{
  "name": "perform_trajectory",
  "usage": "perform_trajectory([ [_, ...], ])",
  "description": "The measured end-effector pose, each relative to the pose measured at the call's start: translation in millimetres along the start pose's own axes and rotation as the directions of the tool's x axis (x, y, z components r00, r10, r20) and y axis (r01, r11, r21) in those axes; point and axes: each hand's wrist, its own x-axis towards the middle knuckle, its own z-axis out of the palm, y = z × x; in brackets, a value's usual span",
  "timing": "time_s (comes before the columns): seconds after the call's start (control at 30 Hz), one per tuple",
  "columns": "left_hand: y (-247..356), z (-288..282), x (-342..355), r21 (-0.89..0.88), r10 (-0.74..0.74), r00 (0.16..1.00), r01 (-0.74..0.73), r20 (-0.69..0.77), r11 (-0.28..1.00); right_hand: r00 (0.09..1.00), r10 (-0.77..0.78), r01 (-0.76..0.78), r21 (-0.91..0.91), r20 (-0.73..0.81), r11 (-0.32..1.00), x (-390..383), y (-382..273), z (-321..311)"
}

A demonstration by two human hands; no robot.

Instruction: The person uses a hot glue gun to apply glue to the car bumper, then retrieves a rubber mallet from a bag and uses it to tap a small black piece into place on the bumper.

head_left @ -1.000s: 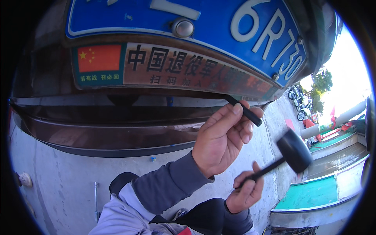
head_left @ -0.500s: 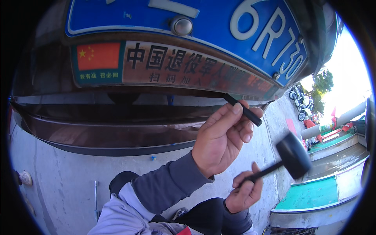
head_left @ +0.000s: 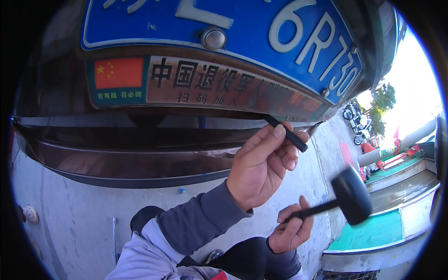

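My left hand [head_left: 256, 170] pinches a short black rod [head_left: 295, 140] between thumb and fingers. The rod slants, its upper end at the lower edge of the strip sticker [head_left: 205, 86] on the vehicle's rear; whether that tip touches the panel I cannot tell. Below and to the right, my right hand [head_left: 290, 233] grips the handle of a black rubber mallet [head_left: 353, 196]. The mallet's head stands out to the right, apart from the rod. Above the sticker is a blue licence plate [head_left: 252, 49], fixed with round metal bolts.
The brown bumper [head_left: 140, 163] curves below the sticker over grey concrete ground [head_left: 88, 210]. A thin metal bar [head_left: 115, 238] lies at lower left. A green-topped ledge [head_left: 368, 231] stands at right, with parked motorcycles [head_left: 357, 121] farther off.
The mallet's head has dropped slightly and swung a little right. My left hand and the rod sit slightly farther left, and the plate and sticker appear somewhat lower in view.
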Motion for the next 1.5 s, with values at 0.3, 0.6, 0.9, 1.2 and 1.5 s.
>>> perform_trajectory([
  [0.3,1,-3,-2,0.024,-0.011,1.000,0.011,-0.024,1.000,0.998,-0.064,0.066,0.082,-0.026,0.994,-4,1,-1],
  [0.6,-1,-4,-1,0.037,-0.020,1.000,0.020,-0.020,0.999,0.966,0.240,-0.220,-0.181,0.098,0.959,-5,1,-3],
  [0.9,-14,-5,-12,0.117,-0.080,0.995,0.087,-0.058,0.989,0.979,0.162,-0.148,0.118,-0.122,0.982,-12,4,-4],
  [1.2,-7,-6,-6,0.129,-0.043,0.999,0.046,-0.022,0.991,0.984,0.150,-0.140,0.106,-0.092,0.984,-10,0,1],
  [1.5,0,-7,-1,0.083,-0.025,1.000,0.026,-0.013,0.996,0.992,0.018,-0.007,0.090,-0.122,0.996,-9,-4,9],
])
